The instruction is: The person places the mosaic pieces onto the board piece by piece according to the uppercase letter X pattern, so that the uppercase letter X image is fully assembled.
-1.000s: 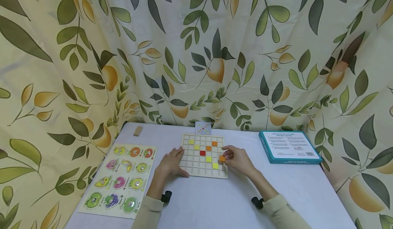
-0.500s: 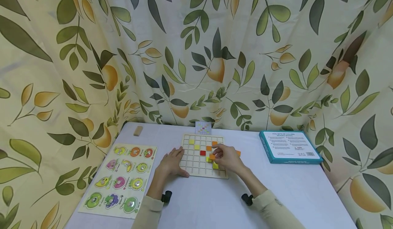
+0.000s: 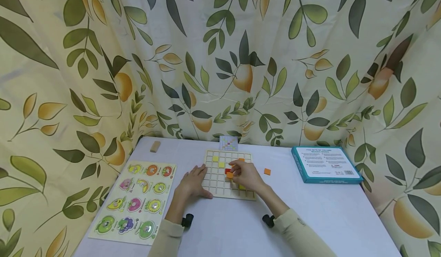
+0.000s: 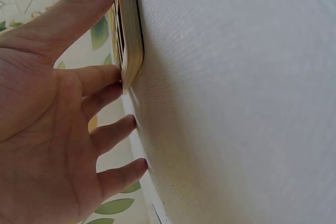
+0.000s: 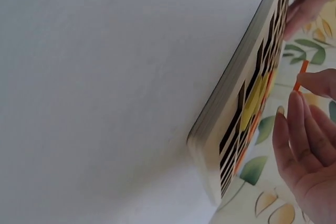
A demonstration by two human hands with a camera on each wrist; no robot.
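Observation:
A wooden grid board (image 3: 212,180) lies mid-table, with yellow tiles (image 3: 215,159), a red tile (image 3: 227,171) and an orange tile at its far right showing in its cells. My left hand (image 3: 191,183) rests at the board's left side, fingers spread; in the left wrist view its thumb lies along the board edge (image 4: 132,35). Over the board's middle, my right hand (image 3: 249,177) pinches an orange square tile (image 3: 229,175) between thumb and fingertips. The right wrist view shows this tile (image 5: 302,74) edge-on, apart from the board. Cells under the right hand are hidden.
A small pattern card (image 3: 229,143) lies behind the board. Right of it is a loose orange tile (image 3: 267,171), then a teal-edged box (image 3: 327,165). A fruit puzzle board (image 3: 167,182) lies left, with a small wooden block (image 3: 155,146) behind it.
My right hand has carried the orange tile leftward from the board's right edge to over its middle, uncovering the loose orange tile at right. The left hand stays in place.

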